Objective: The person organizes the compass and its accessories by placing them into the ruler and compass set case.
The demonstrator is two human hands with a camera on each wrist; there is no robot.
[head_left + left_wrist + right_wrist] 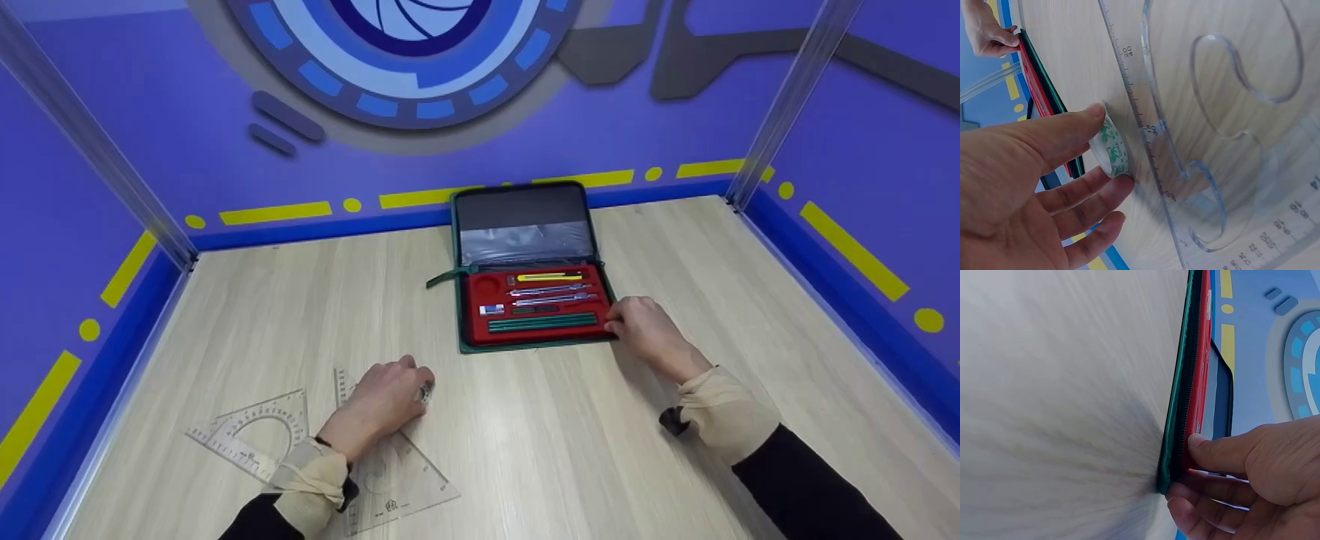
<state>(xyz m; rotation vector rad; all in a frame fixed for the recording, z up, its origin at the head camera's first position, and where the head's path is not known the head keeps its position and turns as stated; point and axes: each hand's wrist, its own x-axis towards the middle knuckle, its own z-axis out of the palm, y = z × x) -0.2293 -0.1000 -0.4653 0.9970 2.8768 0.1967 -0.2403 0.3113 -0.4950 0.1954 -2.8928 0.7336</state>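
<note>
On the near left of the table [570, 450], a small tape roll [1111, 147] is pinched by the left hand [382, 401] above a clear ruler [1196, 169]; the open case [534, 304], farther right, is gripped at its corner by the right hand [649, 330], seemingly to steady it.

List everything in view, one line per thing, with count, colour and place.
drafting set case: one, dark green, open, far middle of table
tray: one, red, inside case
drawing instruments: several, silver and yellow, in tray
pencils: a few, green, front tray slot
eraser: one, white and blue, tray left
tape roll: one, white with green print, pinched by left hand
set squares: two, clear, near left
table: one, pale wood
left hand: holds tape roll
right hand: grips case's right front corner
</note>
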